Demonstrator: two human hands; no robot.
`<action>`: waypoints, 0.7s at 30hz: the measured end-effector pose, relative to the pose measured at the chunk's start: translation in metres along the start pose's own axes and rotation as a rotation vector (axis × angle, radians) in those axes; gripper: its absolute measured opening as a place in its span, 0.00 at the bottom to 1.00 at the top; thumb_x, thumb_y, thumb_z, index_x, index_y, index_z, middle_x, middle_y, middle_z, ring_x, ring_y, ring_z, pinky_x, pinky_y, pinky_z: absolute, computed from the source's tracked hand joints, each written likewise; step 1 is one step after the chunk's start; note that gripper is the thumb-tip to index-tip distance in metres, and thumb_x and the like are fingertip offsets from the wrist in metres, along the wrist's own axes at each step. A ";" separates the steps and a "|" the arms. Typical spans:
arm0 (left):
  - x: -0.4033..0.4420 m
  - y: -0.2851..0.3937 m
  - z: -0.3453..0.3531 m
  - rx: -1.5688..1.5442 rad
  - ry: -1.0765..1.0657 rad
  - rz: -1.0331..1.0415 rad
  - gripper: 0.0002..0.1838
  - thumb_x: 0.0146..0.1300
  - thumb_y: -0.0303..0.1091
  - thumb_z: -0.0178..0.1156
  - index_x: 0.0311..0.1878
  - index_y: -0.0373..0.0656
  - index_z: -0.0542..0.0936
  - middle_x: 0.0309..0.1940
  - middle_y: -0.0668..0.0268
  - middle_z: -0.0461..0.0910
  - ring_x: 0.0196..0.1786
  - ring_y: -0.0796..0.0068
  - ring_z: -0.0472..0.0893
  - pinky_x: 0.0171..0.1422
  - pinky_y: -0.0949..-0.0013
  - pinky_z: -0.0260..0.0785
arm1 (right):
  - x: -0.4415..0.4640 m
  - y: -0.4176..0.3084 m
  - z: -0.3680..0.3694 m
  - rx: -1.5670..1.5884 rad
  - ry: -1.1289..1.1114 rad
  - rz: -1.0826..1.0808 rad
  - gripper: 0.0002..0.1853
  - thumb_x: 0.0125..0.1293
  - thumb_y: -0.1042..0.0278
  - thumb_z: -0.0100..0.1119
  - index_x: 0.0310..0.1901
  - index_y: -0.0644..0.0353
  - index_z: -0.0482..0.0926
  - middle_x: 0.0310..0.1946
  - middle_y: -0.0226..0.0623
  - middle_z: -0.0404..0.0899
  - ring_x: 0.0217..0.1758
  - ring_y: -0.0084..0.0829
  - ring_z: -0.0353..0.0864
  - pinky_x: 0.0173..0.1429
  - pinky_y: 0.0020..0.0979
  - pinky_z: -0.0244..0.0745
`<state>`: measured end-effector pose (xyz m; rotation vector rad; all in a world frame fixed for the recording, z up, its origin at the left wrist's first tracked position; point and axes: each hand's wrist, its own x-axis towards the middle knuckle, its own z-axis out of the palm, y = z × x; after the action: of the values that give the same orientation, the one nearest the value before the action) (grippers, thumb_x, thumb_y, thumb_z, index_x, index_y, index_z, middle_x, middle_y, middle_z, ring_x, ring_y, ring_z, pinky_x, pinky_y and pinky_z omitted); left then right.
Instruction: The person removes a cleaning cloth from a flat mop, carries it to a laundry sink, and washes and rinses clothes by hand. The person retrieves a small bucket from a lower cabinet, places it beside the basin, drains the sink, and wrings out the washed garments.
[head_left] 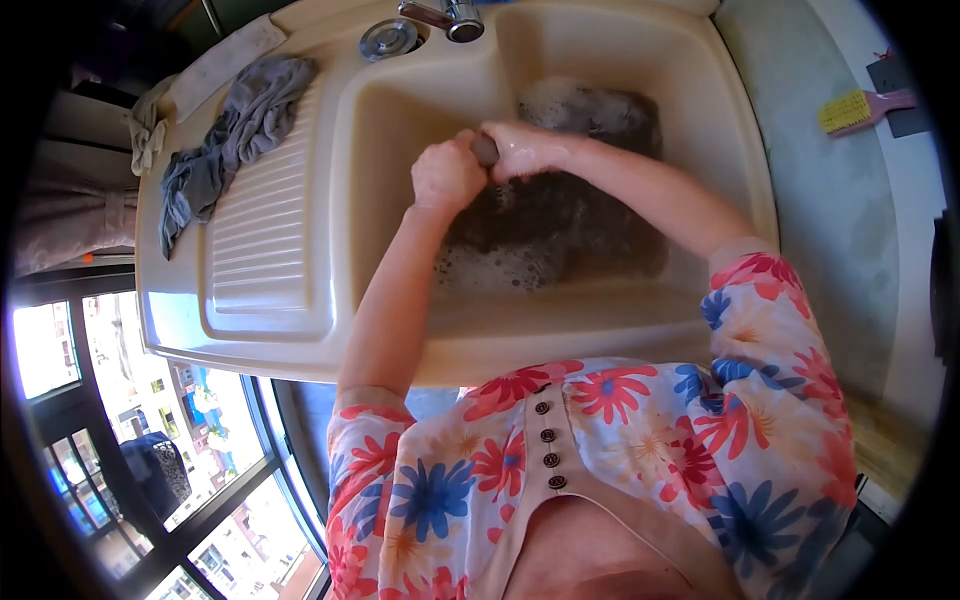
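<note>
Both hands are held close together over the sink point(400, 300), above dark, murky water point(570, 220) with suds on it. My left hand point(447, 175) is closed, fingers wrapped around one end of a bunched grey-brown cloth point(485, 151). My right hand point(522, 150), wet and with a little foam, grips the other end. Only a small part of the cloth shows between the fists; the rest is hidden by the fingers. Something dark lies in the water near the suds, but its shape cannot be made out.
A metal tap point(455, 18) and a round drain fitting point(388, 40) sit at the sink's back. Crumpled grey cloths point(240, 125) lie across the ribbed drainboard point(262, 240) on the left. A yellow-bristled brush point(850, 112) rests at the right. Windows point(170, 430) stand lower left.
</note>
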<state>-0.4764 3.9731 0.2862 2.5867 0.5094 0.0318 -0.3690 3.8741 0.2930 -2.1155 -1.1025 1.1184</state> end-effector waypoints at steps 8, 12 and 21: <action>0.011 -0.017 -0.016 -1.289 -0.484 -0.322 0.06 0.40 0.24 0.60 0.19 0.39 0.72 0.09 0.73 0.61 0.10 0.81 0.57 0.12 0.74 0.42 | -0.011 -0.014 0.012 -0.765 0.544 -0.497 0.19 0.51 0.68 0.52 0.47 0.55 0.67 0.39 0.39 0.70 0.44 0.39 0.72 0.42 0.36 0.72; 0.012 -0.018 -0.007 -0.651 -0.224 -0.176 0.05 0.41 0.28 0.61 0.23 0.40 0.74 0.15 0.60 0.72 0.18 0.68 0.73 0.20 0.65 0.62 | 0.015 -0.006 0.007 -0.781 0.491 -0.458 0.13 0.49 0.67 0.54 0.38 0.57 0.69 0.29 0.40 0.76 0.32 0.42 0.77 0.33 0.37 0.73; 0.006 -0.013 -0.010 0.209 0.168 -0.048 0.07 0.47 0.32 0.54 0.31 0.45 0.72 0.26 0.57 0.78 0.33 0.55 0.78 0.38 0.56 0.70 | 0.000 0.060 0.043 0.130 0.096 -0.127 0.24 0.53 0.61 0.58 0.51 0.59 0.68 0.41 0.39 0.77 0.43 0.40 0.77 0.47 0.36 0.71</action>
<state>-0.4766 3.9906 0.2879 2.7889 0.6682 0.1904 -0.3797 3.8434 0.2263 -1.9500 -1.0735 0.9916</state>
